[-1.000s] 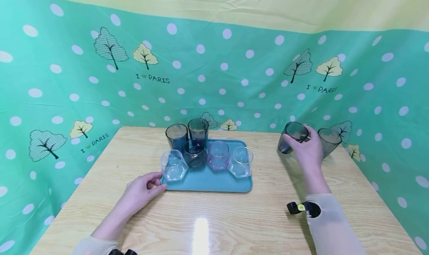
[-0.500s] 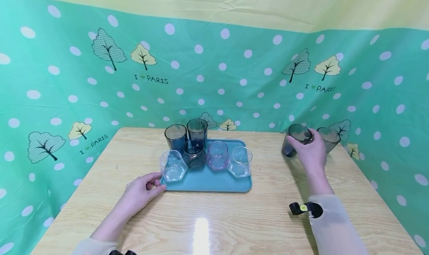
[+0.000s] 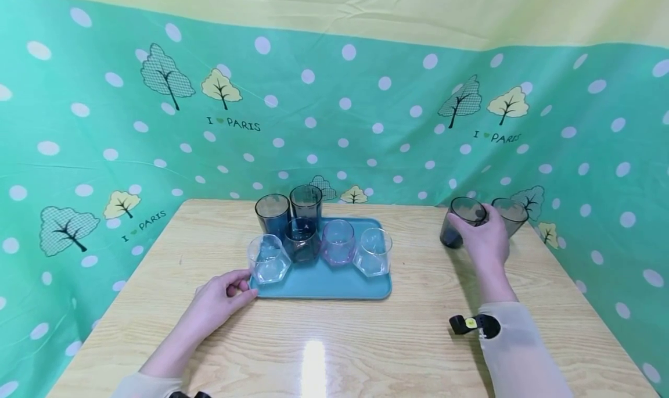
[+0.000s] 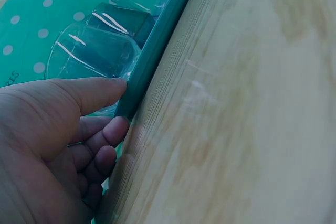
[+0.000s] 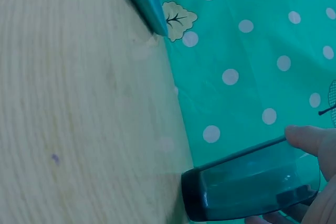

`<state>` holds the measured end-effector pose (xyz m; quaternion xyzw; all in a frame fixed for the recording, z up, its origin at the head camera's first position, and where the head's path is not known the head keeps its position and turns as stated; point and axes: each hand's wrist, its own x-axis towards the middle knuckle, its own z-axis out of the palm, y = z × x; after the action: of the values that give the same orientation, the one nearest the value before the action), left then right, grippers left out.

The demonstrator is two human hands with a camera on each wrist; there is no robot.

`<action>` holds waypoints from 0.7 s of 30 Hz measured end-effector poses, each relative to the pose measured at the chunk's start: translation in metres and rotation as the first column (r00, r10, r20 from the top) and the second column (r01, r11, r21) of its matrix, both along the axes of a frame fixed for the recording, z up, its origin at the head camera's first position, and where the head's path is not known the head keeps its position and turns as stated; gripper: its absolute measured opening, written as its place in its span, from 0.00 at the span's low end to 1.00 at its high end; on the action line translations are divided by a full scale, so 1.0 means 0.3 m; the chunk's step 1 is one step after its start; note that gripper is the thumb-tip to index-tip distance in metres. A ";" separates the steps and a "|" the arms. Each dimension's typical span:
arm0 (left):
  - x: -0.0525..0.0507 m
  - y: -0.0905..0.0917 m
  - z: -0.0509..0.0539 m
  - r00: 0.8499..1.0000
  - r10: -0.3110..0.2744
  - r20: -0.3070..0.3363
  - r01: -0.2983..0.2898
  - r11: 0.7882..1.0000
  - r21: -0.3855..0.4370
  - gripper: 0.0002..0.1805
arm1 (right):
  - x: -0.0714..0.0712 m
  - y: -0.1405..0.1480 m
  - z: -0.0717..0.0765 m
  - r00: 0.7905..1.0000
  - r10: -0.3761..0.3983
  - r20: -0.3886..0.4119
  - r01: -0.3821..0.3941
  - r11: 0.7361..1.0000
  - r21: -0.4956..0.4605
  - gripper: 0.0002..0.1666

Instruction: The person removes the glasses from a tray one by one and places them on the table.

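Observation:
A blue tray [image 3: 324, 287] holds several glasses: a clear one [image 3: 269, 261] at its left front, a dark short one [image 3: 302, 241], a pinkish one [image 3: 338, 244] and a clear one [image 3: 373, 253] at the right, with two tall dark ones [image 3: 273, 215] [image 3: 306, 203] behind. My left hand [image 3: 219, 299] pinches the tray's front left corner, thumb against the rim [image 4: 157, 45]. At the right, my right hand [image 3: 486, 241] grips a tall dark glass [image 3: 453, 229], which stands nearly upright at table level. Another dark glass [image 3: 514, 218] is just right of that hand, partly hidden by it.
The wooden table [image 3: 345, 340] extends in front of the tray and between it and the gripped glass. A green dotted cloth [image 3: 313, 125] hangs behind the table and along both sides.
The glass in my right hand has shifted slightly right and toward me, and stands less tilted. My left hand keeps its hold on the tray corner.

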<state>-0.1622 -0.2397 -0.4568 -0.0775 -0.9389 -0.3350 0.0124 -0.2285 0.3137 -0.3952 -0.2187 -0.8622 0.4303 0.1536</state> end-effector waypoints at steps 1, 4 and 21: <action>0.000 0.000 0.000 1.000 0.000 0.004 0.000 1.000 0.002 0.31 | 0.000 0.000 -0.003 1.000 -0.005 0.002 0.005 1.000 0.009 0.65; 0.001 0.001 0.004 1.000 -0.003 0.013 0.003 1.000 0.006 0.31 | -0.001 -0.002 -0.011 1.000 -0.024 0.003 0.024 0.999 0.039 0.65; 0.001 -0.002 0.004 0.999 0.001 0.038 -0.002 1.000 0.015 0.29 | 0.029 -0.029 -0.055 0.998 -0.053 -0.040 0.054 0.998 0.019 0.63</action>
<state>-0.1619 -0.2402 -0.4557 -0.0701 -0.9364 -0.3437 -0.0047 -0.2199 0.3049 -0.4117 -0.2314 -0.8573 0.4214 0.1842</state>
